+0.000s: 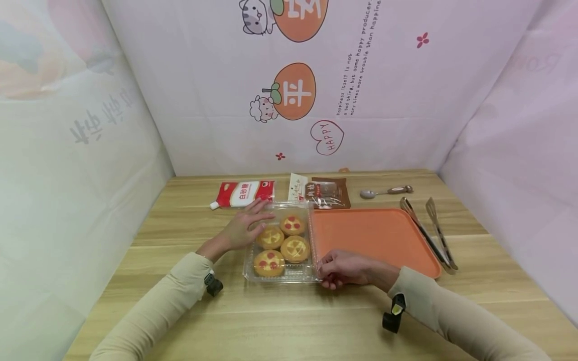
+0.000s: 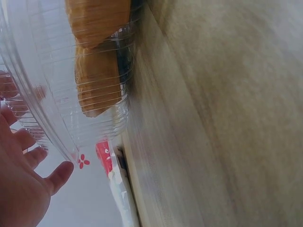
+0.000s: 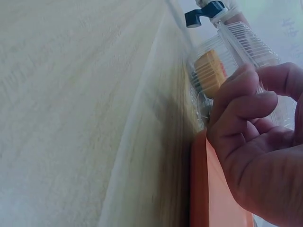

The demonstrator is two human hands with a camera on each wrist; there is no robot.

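A clear plastic clamshell box (image 1: 289, 275) stands on the wooden table with several round yellow tarts (image 1: 295, 249) inside, some topped with red pieces. My left hand (image 1: 246, 226) lies over the box's left side, fingers extended across the lid. In the left wrist view, the left hand (image 2: 23, 175) has its fingers spread along the clear rim. At the front right corner, my right hand (image 1: 345, 268) pinches the box's edge between thumb and curled index finger. The right wrist view shows this right hand (image 3: 260, 123) close up, its other fingers curled.
An orange tray (image 1: 366, 235) lies right of the box, partly behind my right forearm. Metal tongs (image 1: 426, 233) lie at its right side. A spoon (image 1: 386, 191), a brown packet (image 1: 331, 193) and a red-and-white pouch (image 1: 246, 194) line the back, before a printed cloth wall (image 1: 217, 100).
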